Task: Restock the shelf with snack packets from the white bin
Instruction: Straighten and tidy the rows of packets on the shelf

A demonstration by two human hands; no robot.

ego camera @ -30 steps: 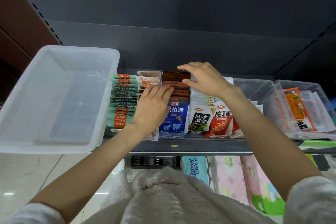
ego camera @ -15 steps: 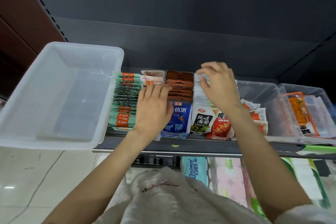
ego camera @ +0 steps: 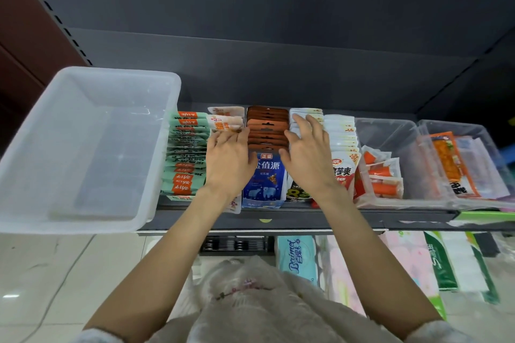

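White bin: it sits at the left end of the shelf, its front corner past the shelf edge. I see nothing inside it, only the translucent floor and walls.

Green packets: a tight row standing just right of the bin, with orange labels showing on their top edges.

Orange-and-white packets: the next row over, most of it under my left hand.

My left hand: it lies flat on that row, palm down, fingers straight and close together, the tips near the back packets. It grips nothing.

Brown packets: a row between my two hands, hang-holes up, behind a blue packet with bears on its front.

White packets: a row right of the brown one, running to the back of the shelf.

My right hand: it rests on top of the white row, fingers spread and lightly bent, the thumb toward the brown packets. It presses down and holds none of them.

Red-and-white packets: the row just right of my right hand.

First clear tub: it stands right of the rows and holds a few small orange sachets at its front left.

Second clear tub: at the far right, it holds a long orange packet and some clear wrappers.

Lower shelf: tissue packs stand below.
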